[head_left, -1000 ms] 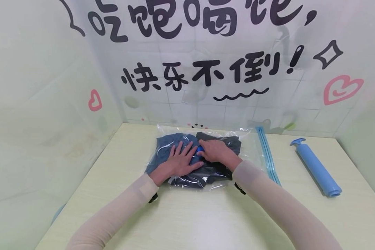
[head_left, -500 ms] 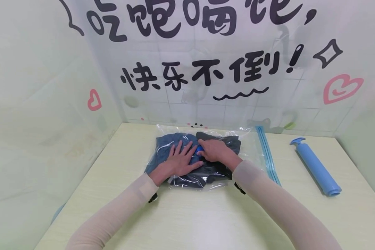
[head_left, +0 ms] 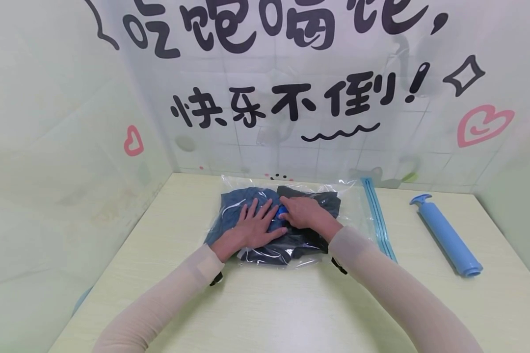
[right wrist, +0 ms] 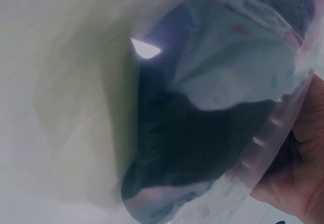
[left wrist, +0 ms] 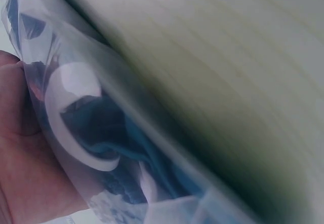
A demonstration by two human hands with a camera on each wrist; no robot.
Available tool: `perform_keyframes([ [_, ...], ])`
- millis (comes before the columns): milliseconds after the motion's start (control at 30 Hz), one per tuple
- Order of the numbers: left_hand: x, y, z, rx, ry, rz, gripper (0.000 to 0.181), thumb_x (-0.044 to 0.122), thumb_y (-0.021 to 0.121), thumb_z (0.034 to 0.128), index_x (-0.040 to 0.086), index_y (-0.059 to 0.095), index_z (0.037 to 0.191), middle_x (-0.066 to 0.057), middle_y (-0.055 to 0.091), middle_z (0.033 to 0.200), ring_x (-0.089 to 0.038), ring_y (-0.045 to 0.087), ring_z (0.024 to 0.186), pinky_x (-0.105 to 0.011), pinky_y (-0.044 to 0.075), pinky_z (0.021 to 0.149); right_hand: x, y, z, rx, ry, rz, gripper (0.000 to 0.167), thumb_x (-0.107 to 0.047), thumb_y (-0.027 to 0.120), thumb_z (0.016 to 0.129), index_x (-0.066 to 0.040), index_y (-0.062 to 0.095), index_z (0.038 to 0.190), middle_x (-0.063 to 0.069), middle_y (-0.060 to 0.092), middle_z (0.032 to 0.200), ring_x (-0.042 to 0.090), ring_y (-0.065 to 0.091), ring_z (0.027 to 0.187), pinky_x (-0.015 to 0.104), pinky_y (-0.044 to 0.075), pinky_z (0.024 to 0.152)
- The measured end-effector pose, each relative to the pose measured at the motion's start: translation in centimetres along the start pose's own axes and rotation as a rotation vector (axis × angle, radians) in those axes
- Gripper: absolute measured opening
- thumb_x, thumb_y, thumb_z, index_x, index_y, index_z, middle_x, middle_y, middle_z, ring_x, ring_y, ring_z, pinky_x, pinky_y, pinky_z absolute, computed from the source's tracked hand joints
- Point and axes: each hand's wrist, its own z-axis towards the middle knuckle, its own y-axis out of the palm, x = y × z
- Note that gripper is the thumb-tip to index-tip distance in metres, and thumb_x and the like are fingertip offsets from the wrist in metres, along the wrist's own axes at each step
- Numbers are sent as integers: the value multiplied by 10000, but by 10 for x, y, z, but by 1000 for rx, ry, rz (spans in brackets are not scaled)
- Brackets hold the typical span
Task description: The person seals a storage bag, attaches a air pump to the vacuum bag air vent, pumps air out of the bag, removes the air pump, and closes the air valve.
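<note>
Left hand lies flat on a clear bag in the head view, fingers wide apart, holding nothing. Just beside it, the right hand pinches a small blue cap on top of the bag. Blue cloth and dark cloth are inside. The bag lies on a pale table, with a blue pump off to the right. Left wrist view: a white curved strip shows by the blue cloth. Right wrist view: part of the right hand shows at the edge.

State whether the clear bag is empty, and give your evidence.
Not empty: blue fabric and dark fabric show through the clear bag.
</note>
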Motion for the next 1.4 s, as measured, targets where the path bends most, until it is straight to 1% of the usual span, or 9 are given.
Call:
perform_keyframes([
  [100,-1,1,1,-1,-1,7,844,702,345,1006,181,174,1649,-61,55,1696,-396,-57,1515,-603,-4,1167,0,0,0,0,3,6,341,-343,571,1056,-90,519,1280,129,658,1084,313,659,1015,488,533,837],
  [400,0,1,0,3,0,7,842,700,341,1008,178,178,1648,-61,59,1696,-401,-53,1515,-608,3,1166,-1,1,1,-8,8,8,354,-340,573,1056,-93,515,1303,132,656,1132,312,652,1050,496,530,863],
  [633,-1,1,0,8,1,10,842,702,341,1008,180,177,1648,-60,58,1696,-403,-47,1515,-607,3,1166,0,0,1,-9,3,14,332,-330,578,1055,-95,517,1282,128,655,1101,312,655,1024,496,534,845],
  [733,-1,1,1,9,2,9,843,703,340,1007,180,177,1648,-60,59,1695,-402,-46,1515,-606,3,1167,-1,0,1,-12,1,16,364,-324,577,1056,-87,508,1323,140,654,1140,317,652,1048,496,530,866],
  [867,-1,1,0,5,1,6,844,705,338,1006,182,175,1649,-59,57,1696,-399,-49,1516,-603,-1,1167,-1,1,1,-20,4,14,441,-323,569,1060,-74,473,1411,161,640,1236,326,639,1111,503,517,911],
  [1167,0,0,-1,2,-1,1,842,704,336,1008,185,167,1649,-54,44,1696,-394,-63,1514,-602,-5,1167,-2,0,1,-30,4,24,476,-314,562,1064,-68,445,1454,173,616,1310,326,623,1156,500,505,940],
  [1400,0,1,0,3,-4,8,840,705,335,1007,189,171,1649,-50,49,1697,-391,-60,1516,-597,-6,1169,-1,1,1,-18,-6,30,401,-305,573,1059,-78,473,1375,156,646,1200,315,654,1068,490,532,877],
])
